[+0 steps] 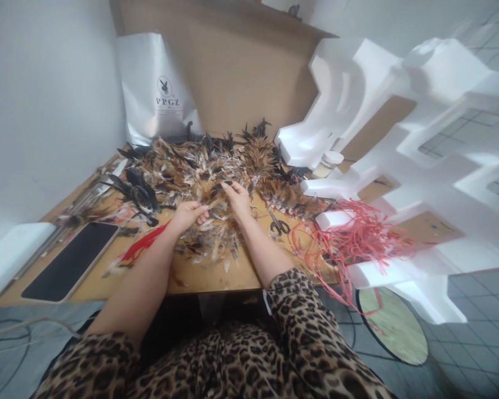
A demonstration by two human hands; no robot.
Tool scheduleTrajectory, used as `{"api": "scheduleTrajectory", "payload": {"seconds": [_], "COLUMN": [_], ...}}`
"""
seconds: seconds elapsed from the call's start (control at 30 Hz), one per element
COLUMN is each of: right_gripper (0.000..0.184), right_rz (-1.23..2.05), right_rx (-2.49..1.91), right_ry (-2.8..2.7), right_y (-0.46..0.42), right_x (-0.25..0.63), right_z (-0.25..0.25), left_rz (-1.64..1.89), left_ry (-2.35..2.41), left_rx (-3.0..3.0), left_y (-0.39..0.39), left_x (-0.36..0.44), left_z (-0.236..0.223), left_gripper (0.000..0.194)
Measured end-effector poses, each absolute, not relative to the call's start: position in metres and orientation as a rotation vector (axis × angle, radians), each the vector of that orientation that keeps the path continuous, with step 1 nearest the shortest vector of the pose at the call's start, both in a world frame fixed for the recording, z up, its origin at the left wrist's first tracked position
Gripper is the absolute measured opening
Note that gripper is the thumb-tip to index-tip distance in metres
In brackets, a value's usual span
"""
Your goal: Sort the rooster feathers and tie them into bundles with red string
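A big heap of brown, black and white feathers covers the middle of a wooden table. My left hand rests at the heap's near edge, fingers curled in a pinch around a few small feathers. Just to its right, my right hand reaches into the pile with dark-nailed fingers bent down onto the feathers. The two hands nearly touch. A loose scatter of pale feathers lies under my wrists.
Scissors lie right of my right arm beside a tangle of red strings. Left are a phone, a red tassel and a white box. A silver bag stands behind; white foam blocks crowd the right.
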State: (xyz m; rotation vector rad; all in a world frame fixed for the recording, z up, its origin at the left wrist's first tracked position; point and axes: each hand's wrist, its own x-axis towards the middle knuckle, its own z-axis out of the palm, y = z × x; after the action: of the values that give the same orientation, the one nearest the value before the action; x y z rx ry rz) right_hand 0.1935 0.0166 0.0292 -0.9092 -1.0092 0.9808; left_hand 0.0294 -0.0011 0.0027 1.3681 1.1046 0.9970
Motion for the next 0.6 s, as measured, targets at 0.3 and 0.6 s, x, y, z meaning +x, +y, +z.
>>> {"api": "scheduleTrajectory", "payload": {"seconds": [0.3, 0.6], "right_gripper": [0.025, 0.028], "right_rz": [0.988, 1.119], "right_rx": [-0.889, -0.883], "right_ry": [-0.889, -0.733], "right_y": [0.025, 0.042], "right_x": [0.199, 0.241], "right_z": [0.026, 0.024], "left_rz": [1.022, 1.157], "left_ry": [1.152, 1.078], "left_rx": [1.374, 1.138], "left_y": [0.005, 0.011], "left_x": [0.022, 0.016], "left_z": [-0.004, -0.005], "left_gripper": [0.025, 0.025]}}
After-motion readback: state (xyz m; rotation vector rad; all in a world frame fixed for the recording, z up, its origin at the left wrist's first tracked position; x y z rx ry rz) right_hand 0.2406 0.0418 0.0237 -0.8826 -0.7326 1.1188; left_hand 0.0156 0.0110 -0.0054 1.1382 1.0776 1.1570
